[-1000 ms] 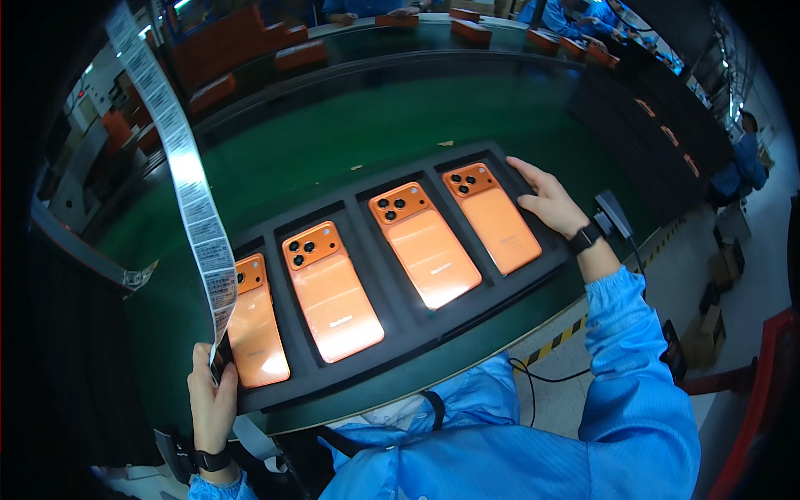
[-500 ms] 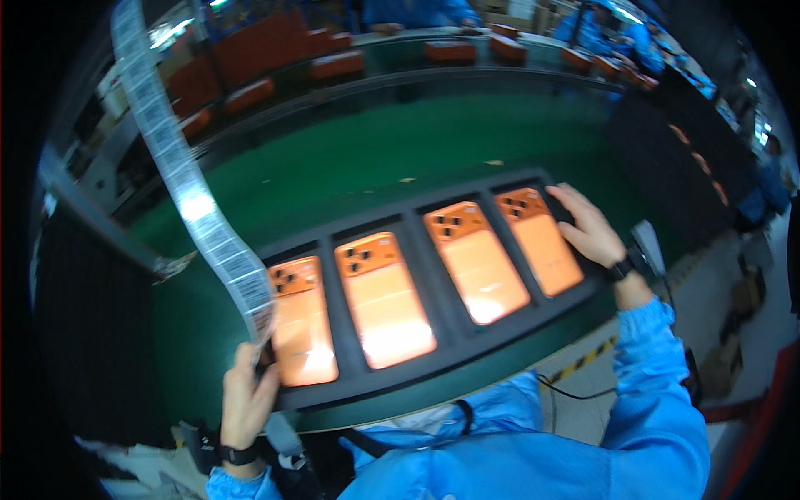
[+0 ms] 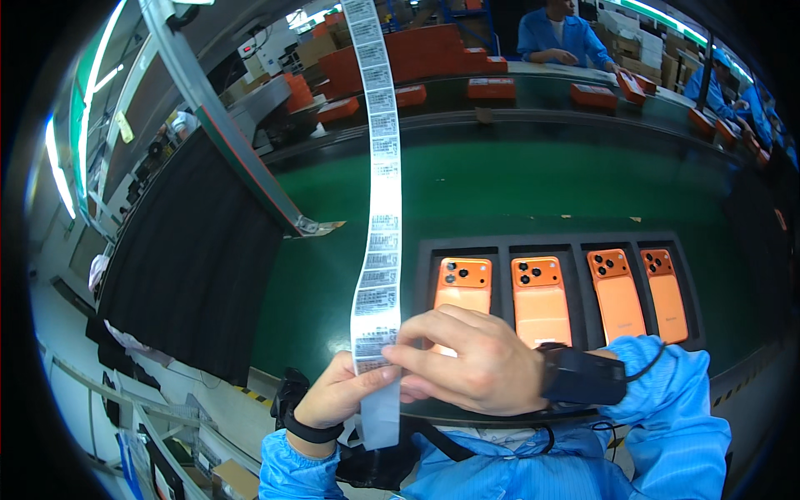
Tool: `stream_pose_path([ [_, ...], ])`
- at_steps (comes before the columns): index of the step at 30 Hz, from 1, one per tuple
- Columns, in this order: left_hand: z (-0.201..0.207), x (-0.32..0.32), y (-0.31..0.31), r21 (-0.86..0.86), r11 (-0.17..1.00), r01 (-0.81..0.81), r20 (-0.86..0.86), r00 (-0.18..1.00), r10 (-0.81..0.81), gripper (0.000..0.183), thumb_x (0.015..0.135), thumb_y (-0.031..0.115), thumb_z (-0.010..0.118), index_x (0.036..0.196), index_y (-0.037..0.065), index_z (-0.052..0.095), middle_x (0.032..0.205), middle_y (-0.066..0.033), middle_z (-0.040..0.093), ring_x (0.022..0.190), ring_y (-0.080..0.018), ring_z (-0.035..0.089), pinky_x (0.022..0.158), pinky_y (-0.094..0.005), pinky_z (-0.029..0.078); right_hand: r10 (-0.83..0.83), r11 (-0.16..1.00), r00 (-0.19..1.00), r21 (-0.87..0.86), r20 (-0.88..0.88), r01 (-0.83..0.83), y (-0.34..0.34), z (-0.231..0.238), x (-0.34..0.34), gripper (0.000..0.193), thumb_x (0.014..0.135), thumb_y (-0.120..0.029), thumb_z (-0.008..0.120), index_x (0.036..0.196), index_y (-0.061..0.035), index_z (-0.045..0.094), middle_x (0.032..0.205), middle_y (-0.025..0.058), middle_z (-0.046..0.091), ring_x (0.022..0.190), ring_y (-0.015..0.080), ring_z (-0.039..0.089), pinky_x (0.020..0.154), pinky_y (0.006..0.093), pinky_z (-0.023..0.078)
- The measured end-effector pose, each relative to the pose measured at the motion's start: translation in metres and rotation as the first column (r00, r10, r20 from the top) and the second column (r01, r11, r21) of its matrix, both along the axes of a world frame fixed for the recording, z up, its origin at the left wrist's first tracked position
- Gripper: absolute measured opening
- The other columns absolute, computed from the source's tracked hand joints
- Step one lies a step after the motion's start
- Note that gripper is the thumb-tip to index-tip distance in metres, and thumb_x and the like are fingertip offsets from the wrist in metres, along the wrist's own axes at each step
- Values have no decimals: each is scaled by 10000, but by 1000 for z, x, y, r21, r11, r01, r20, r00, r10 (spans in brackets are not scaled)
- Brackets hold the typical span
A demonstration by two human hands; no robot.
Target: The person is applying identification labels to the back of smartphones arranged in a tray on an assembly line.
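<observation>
A long strip of white labels (image 3: 379, 283) hangs down from the upper edge of the view, printed in rows. My left hand (image 3: 329, 396) is closed on its lower part, the thumb pressed over the strip near the bare backing end. From the right, my right hand (image 3: 475, 358) pinches the strip's edge with thumb and forefinger, just above the left thumb. Whether a label is lifted there I cannot make out. Behind and right of my right hand lies a dark foam tray (image 3: 578, 304) with several orange phones (image 3: 542, 312), camera side up, each in its own slot. My right hand partly covers the leftmost phone.
The tray rests on a green tabletop (image 3: 467, 192). A metal post (image 3: 225, 142) rises at the left beside a black cloth-covered surface (image 3: 196, 250). Beyond, orange boxes (image 3: 492, 87) line a belt, where people in blue (image 3: 562, 37) sit.
My right hand has left the tray's right end and come to the strip beside my left hand. The view has turned, so the tray now appears farther right.
</observation>
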State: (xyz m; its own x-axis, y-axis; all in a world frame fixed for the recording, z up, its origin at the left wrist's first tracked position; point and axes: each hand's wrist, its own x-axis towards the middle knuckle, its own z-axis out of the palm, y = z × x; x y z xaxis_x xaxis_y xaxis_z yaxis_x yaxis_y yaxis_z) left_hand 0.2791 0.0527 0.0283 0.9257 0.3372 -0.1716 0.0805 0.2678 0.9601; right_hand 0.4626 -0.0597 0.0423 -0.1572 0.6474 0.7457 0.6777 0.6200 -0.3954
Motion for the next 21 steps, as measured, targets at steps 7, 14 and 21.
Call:
stream_pose_path([
  [7, -14, -19, 1, -25, 1000, 13, 65, 998, -11, 268, 923, 129, 522, 1137, -27, 563, 1099, -116, 594, 997, -183, 595, 869, -313, 493, 21, 989, 989, -145, -144, -42, 18, -28, -23, 298, 744, -95, 686, 1015, 7, 619, 946, 120, 560, 820, 244, 569, 668, 315, 494],
  [14, -8, -7, 0, -551, 834, -32, 136, 982, 128, 344, 947, 188, 435, 1229, -8, 458, 1174, -106, 535, 1109, -208, 520, 980, -378, 401, -11, 998, 1000, -57, -21, 10, 29, -30, -22, 263, 717, -57, 682, 972, -9, 647, 905, 113, 576, 807, 239, 571, 649, 317, 485],
  [21, -17, 0, -2, -548, 808, -217, 28, 960, 277, 366, 958, 204, 341, 1270, 22, 401, 1206, -103, 513, 1104, -205, 516, 978, -396, 388, -235, 945, 938, 287, 255, 158, 36, -41, -28, 307, 579, -60, 634, 879, -7, 674, 857, 69, 605, 757, 195, 570, 594, 306, 443],
])
